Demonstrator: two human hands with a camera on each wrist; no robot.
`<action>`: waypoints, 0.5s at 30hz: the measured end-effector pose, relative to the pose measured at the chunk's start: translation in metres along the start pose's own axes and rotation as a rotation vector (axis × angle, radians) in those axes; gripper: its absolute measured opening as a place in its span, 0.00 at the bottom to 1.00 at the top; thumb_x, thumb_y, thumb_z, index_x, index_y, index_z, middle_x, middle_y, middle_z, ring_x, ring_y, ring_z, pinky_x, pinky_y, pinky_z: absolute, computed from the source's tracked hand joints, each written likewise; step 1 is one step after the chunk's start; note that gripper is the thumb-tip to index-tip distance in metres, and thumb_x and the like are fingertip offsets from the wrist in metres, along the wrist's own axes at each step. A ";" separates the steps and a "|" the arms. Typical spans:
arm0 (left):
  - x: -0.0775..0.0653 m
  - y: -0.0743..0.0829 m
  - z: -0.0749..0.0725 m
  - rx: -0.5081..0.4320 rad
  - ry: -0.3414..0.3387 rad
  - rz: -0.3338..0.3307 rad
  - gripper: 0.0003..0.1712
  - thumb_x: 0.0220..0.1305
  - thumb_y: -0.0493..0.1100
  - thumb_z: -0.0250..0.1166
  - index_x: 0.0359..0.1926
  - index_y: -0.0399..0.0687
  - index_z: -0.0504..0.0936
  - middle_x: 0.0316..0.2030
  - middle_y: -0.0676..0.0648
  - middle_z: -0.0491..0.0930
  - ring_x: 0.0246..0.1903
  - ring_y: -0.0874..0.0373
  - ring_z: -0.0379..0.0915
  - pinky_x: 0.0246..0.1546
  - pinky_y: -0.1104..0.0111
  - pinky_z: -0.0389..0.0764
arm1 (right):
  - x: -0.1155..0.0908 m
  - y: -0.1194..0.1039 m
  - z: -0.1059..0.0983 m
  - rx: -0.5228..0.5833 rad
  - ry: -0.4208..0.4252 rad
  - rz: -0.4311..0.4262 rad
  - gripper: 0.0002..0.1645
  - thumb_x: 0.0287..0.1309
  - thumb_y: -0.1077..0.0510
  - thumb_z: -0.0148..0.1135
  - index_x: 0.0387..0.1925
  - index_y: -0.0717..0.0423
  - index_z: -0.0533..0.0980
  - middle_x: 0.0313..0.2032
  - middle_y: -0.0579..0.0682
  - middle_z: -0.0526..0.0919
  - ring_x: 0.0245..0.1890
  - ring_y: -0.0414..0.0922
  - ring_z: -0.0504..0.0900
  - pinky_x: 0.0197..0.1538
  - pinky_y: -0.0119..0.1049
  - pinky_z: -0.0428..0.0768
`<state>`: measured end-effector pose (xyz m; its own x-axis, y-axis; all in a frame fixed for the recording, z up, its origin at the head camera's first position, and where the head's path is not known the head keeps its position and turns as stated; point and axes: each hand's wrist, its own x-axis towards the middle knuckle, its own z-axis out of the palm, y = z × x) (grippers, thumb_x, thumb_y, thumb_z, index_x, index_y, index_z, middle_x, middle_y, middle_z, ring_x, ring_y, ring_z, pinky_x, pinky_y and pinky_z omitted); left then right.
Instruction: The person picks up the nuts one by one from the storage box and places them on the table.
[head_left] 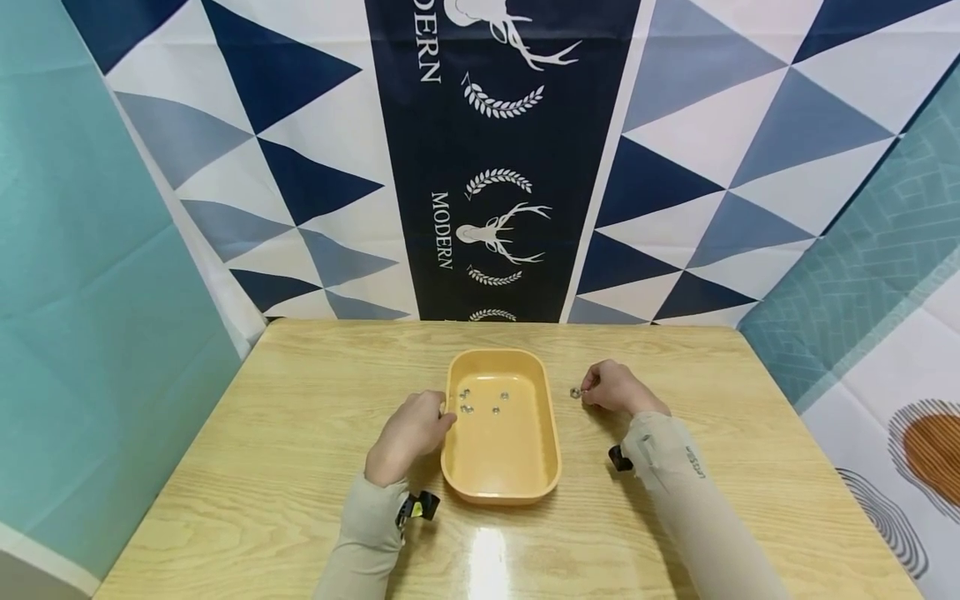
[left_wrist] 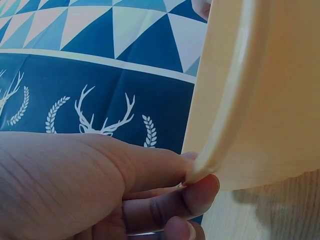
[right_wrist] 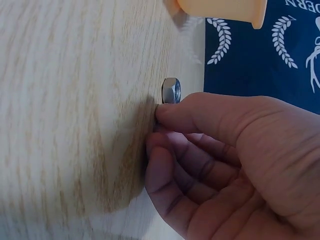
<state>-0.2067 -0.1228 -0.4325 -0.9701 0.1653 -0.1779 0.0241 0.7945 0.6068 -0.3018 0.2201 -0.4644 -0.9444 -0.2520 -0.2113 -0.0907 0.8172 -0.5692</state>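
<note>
Wood-grain table (head_left: 247, 467) with one yellow tray (head_left: 502, 462).
Left hand (head_left: 408, 437) pinches the tray's left rim; small metal pieces (head_left: 496, 410) lie inside. Right hand (head_left: 618, 389), fingers bent together, has its thumb at a hex nut (right_wrist: 170, 91) right of the tray; I cannot tell if it pinches this. Behind hangs deer-printed cloth (head_left: 420, 150).

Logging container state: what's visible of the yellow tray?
The yellow tray is a smooth, plastic-looking, open rectangle with rounded corners, raised walls and a lipped rim. It appears to sit flat and right way up on the wood-grain table, long sides running away from the person. Several small silvery pieces lie inside, towards its far end. The left hand pinches its left rim.
</note>
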 end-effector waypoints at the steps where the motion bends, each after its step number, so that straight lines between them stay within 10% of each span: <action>1: 0.000 0.000 0.000 0.000 0.001 0.001 0.23 0.75 0.42 0.60 0.66 0.36 0.76 0.26 0.47 0.78 0.22 0.57 0.73 0.24 0.67 0.73 | 0.000 0.000 0.000 0.001 0.002 0.003 0.04 0.55 0.67 0.67 0.33 0.63 0.79 0.27 0.51 0.82 0.26 0.42 0.77 0.32 0.34 0.76; 15: 0.000 0.000 -0.002 -0.003 0.003 0.006 0.23 0.75 0.42 0.60 0.66 0.36 0.76 0.25 0.47 0.78 0.22 0.57 0.73 0.24 0.67 0.73 | 0.001 -0.001 0.000 0.053 -0.014 0.024 0.06 0.54 0.67 0.69 0.35 0.63 0.81 0.30 0.51 0.83 0.27 0.41 0.76 0.33 0.33 0.76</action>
<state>-0.2068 -0.1242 -0.4312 -0.9705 0.1688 -0.1720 0.0297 0.7919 0.6099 -0.3031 0.2195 -0.4640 -0.9415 -0.2400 -0.2368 -0.0503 0.7946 -0.6051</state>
